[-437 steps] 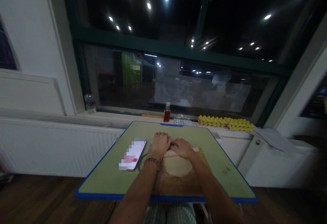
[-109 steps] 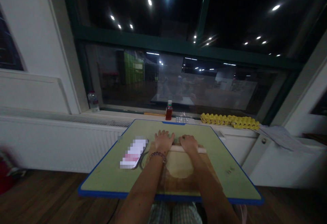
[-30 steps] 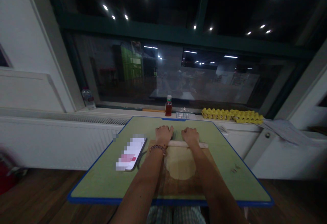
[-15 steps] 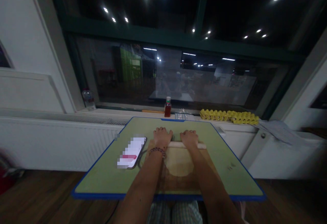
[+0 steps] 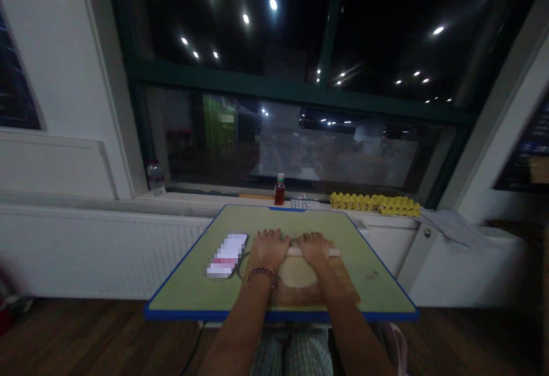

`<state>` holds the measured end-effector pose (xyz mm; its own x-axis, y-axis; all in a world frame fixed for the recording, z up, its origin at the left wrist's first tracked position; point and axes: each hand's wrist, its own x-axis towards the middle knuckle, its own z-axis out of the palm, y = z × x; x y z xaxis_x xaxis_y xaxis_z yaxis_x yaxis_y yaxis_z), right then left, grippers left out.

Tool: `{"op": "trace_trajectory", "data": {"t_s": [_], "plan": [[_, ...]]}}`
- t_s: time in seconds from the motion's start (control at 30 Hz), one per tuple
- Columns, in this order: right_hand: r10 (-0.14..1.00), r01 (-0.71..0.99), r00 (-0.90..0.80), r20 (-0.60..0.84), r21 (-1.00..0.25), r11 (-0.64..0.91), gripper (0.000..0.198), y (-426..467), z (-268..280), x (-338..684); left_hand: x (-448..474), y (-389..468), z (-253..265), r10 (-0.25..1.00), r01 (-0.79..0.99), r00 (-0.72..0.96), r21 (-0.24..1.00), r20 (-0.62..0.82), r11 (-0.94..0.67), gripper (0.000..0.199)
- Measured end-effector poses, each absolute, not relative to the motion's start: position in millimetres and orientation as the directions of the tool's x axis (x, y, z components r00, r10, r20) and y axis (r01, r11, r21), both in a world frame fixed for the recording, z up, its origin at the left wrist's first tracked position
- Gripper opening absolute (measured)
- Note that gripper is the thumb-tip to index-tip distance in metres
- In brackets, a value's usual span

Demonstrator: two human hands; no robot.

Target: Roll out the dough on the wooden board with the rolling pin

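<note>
My left forearm (image 5: 240,324) and right forearm (image 5: 349,319) reach away from me in a narrow V, elbows low, a bracelet (image 5: 262,275) round the left wrist. Between them lies the wooden board (image 5: 300,299) on the table (image 5: 377,299), and I read my clock from the flattened dough (image 5: 299,275) resting on it, 12 pointing away from me. Just past the dough's middle, towards 12, the rolling pin (image 5: 295,251) runs crosswise over its far part. My left hand (image 5: 271,247) lies over the pin at 11 and my right hand (image 5: 314,247) at 1, backs upward. In each the grip is loose and unclenched, fingers reaching forward past the pin, which is pressed from above rather than clasped; what my palms do underneath, I cannot tell. To roll well, I judge, I should share the weight evenly between both hands, let the pin turn freely, move from the shoulders with loose wrists, and turn the sheet now and then so it thins equally. The phone (image 5: 227,256) sits well clear at 9 to 10; farthest, near 12, stands a red bottle (image 5: 279,191).
</note>
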<state>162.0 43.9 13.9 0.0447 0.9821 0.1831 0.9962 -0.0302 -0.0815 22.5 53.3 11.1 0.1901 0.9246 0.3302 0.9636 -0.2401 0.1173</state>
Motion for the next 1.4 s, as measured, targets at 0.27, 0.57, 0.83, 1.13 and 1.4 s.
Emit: {"op": "trace_trajectory", "data": {"t_s": [0.27, 0.57, 0.83, 1.13, 1.4], "plan": [[0.918, 0.990, 0.092, 0.386, -0.131, -0.044, 0.044, 16, -15, 164, 17, 15, 4, 0.907, 0.957, 0.198, 0.125, 0.372, -0.260, 0.042], [0.879, 0.955, -0.061, 0.473, -0.227, 0.189, 0.041, 1, -37, 178, 1, -21, -5, 0.855, 0.891, 0.260, 0.229, 0.448, -0.391, 0.039], [0.824, 0.863, -0.223, 0.520, -0.288, 0.415, 0.029, -7, -35, 175, -2, -14, -20, 0.844, 0.926, 0.157, 0.220, 0.513, -0.306, 0.048], [0.842, 0.954, -0.077, 0.533, -0.206, 0.218, 0.028, -7, -36, 177, 2, -13, -23, 0.864, 0.952, 0.093, 0.211, 0.495, -0.223, 0.065], [0.858, 0.972, -0.053, 0.511, -0.170, 0.161, 0.031, -14, -30, 177, 3, -12, -28, 0.869, 0.936, 0.121, 0.237, 0.480, -0.261, 0.081]]}}
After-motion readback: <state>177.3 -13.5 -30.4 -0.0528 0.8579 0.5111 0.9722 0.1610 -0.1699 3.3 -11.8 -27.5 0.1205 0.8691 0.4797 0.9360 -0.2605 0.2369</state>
